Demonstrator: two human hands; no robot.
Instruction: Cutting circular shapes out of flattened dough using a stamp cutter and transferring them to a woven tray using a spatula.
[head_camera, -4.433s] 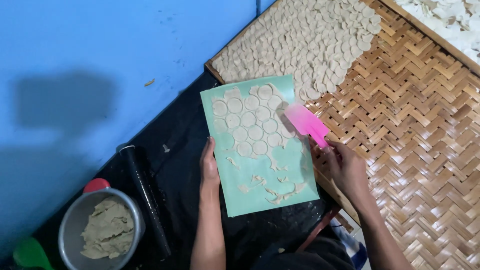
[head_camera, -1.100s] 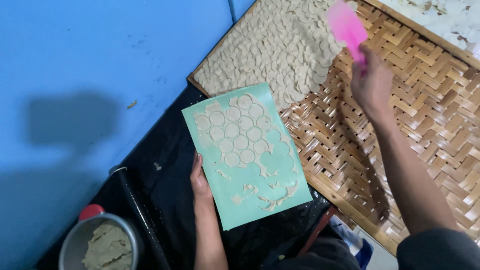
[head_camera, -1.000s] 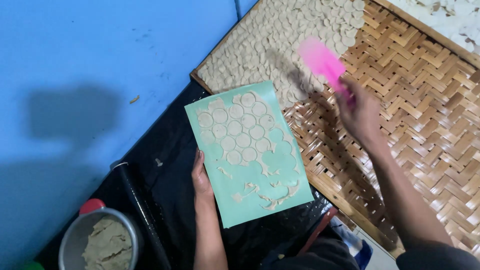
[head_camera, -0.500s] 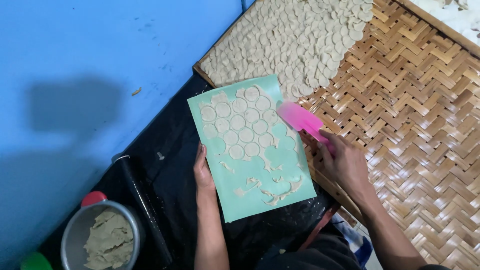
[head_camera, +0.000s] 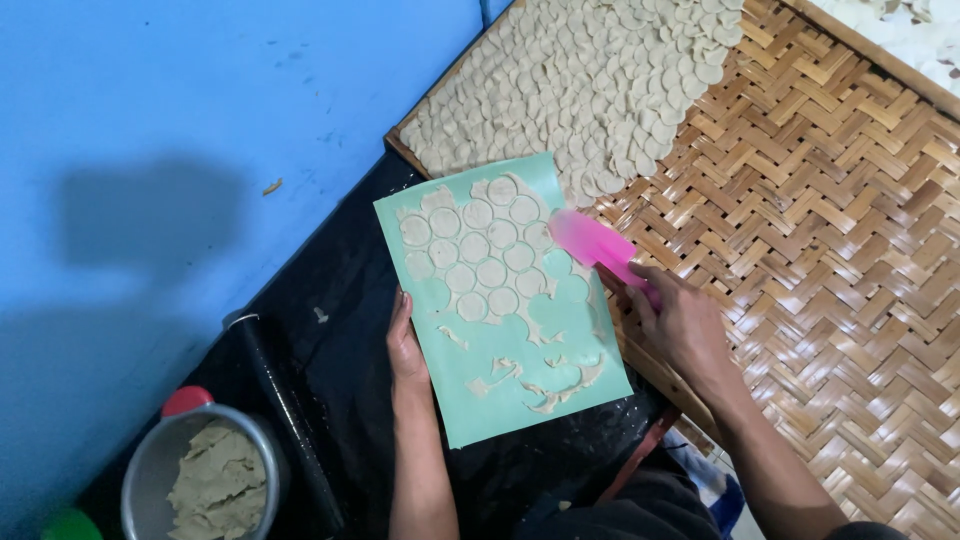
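A pale green mat (head_camera: 520, 355) lies on a black sheet and carries a cluster of cut dough rounds (head_camera: 478, 255) at its far end and thin dough scraps near its close end. My left hand (head_camera: 404, 345) rests flat on the mat's left edge. My right hand (head_camera: 680, 322) grips the handle of a pink spatula (head_camera: 592, 243), whose blade lies at the mat's right edge beside the rounds.
A woven bamboo tray (head_camera: 830, 230) at the right holds many dough rounds (head_camera: 590, 80) across its far part. A black rolling pin (head_camera: 285, 420) lies left of the mat. A metal bowl of dough (head_camera: 205, 480) stands at the bottom left. The wall is blue.
My right hand swung the pink spatula from over the bamboo tray back down to the right edge of the green mat. My left hand stayed on the mat.
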